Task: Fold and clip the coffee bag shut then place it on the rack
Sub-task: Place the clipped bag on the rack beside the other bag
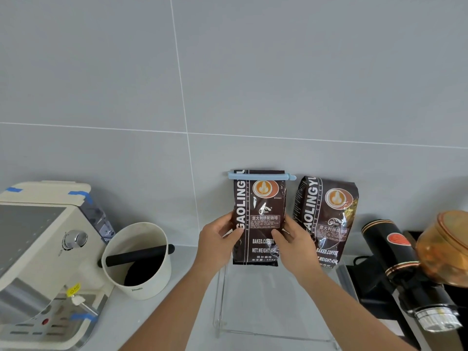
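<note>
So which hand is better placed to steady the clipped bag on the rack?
Left, marginally: the right hand is wedged against the second bag, while the left hand has open space beside the clipped bag.

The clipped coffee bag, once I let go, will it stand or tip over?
The clipped coffee bag is tall and narrow, so it may tip. Its glossy film looks slippery. Both hands grip its sides, and it looks full, probably fairly stiff.
</note>
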### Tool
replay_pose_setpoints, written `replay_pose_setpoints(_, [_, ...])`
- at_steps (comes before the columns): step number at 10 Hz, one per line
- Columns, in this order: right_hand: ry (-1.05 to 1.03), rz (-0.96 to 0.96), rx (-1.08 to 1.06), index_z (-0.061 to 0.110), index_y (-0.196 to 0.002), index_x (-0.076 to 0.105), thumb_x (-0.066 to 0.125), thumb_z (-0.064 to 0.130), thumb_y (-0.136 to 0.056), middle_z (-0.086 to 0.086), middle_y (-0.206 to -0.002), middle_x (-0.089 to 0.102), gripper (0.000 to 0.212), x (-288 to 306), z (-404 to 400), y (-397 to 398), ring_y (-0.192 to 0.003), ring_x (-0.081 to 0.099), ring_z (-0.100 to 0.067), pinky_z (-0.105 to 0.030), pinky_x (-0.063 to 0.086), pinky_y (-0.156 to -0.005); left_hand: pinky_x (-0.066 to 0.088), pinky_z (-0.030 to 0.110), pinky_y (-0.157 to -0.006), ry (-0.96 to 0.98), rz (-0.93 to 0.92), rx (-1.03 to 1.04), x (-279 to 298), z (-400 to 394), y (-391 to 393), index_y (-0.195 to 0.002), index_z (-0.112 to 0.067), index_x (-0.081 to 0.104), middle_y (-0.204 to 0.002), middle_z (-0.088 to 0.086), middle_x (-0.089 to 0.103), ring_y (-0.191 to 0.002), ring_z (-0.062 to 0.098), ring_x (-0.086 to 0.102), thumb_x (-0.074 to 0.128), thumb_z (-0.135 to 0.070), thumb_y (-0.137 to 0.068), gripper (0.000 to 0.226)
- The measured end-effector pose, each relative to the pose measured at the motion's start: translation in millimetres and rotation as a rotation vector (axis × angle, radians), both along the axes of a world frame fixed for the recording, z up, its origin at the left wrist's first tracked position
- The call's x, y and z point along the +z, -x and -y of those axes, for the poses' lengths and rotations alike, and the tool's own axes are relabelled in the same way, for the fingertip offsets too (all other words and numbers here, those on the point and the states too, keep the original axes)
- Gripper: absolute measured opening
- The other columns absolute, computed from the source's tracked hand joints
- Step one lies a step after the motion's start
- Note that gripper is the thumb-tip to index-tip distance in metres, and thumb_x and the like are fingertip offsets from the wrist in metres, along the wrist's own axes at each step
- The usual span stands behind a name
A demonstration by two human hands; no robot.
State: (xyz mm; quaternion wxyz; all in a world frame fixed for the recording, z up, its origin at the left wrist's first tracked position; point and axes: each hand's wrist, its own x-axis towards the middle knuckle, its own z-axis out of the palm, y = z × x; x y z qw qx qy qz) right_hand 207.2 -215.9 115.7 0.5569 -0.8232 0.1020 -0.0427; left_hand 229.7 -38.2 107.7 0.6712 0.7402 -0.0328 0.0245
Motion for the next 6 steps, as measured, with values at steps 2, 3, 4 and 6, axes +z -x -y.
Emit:
replay_pose_setpoints(2, [0.019, -0.026, -0.007, 0.041, -0.128, 0.054, 0.057, 0.014, -0.091, 0.015, -0.115, 0.07, 0.046, 5.0, -0.8, 1.0, -0.105, 0.066, -0.006, -0.041, 0.052, -0.098, 0.056, 0.019, -0.08, -0.041, -0.003, 0.031, 0.4, 0.6, -1.7, -0.103, -0.038, 0.068, -0.101, -0.016, 0.072, -0.094, 0.001, 0.069, 0.069, -0.006, -0.084, 0.038])
replay_pose_setpoints(3, [0.021, -0.032, -0.006, 0.04, -0.129, 0.051, 0.059, 0.017, -0.089, 0.015, -0.117, 0.069, 0.046, 8.4, -2.1, 2.4, -0.108, 0.065, -0.007, -0.042, 0.051, -0.1, 0.056, 0.023, -0.082, -0.041, -0.01, 0.03, -0.5, -0.2, -1.9, -0.106, -0.03, 0.068, -0.103, -0.008, 0.074, -0.098, 0.009, 0.069, 0.069, -0.006, -0.084, 0.033])
replay_pose_setpoints(4, [-0.028, -0.005, 0.001, 0.036, -0.127, 0.052, 0.059, 0.016, -0.09, 0.017, -0.119, 0.067, 0.042, 15.1, -1.6, 6.6, -0.115, 0.06, -0.008, -0.04, 0.047, -0.105, 0.057, 0.03, -0.085, -0.028, -0.036, 0.02, 4.3, -2.9, 3.9, -0.103, -0.033, 0.068, -0.107, -0.005, 0.075, -0.1, 0.01, 0.069, 0.069, -0.007, -0.084, 0.032])
replay_pose_setpoints(6, [-0.227, 0.024, 0.032, 0.031, -0.109, 0.067, 0.057, 0.017, -0.094, 0.022, -0.101, 0.072, 0.024, 46.3, 7.3, 22.7, -0.101, 0.065, 0.002, -0.026, 0.05, -0.095, 0.052, 0.037, -0.096, 0.085, -0.156, 0.088, 25.9, -16.9, 16.2, -0.116, -0.02, 0.066, -0.114, 0.004, 0.071, -0.104, 0.016, 0.066, 0.068, -0.017, -0.087, 0.03])
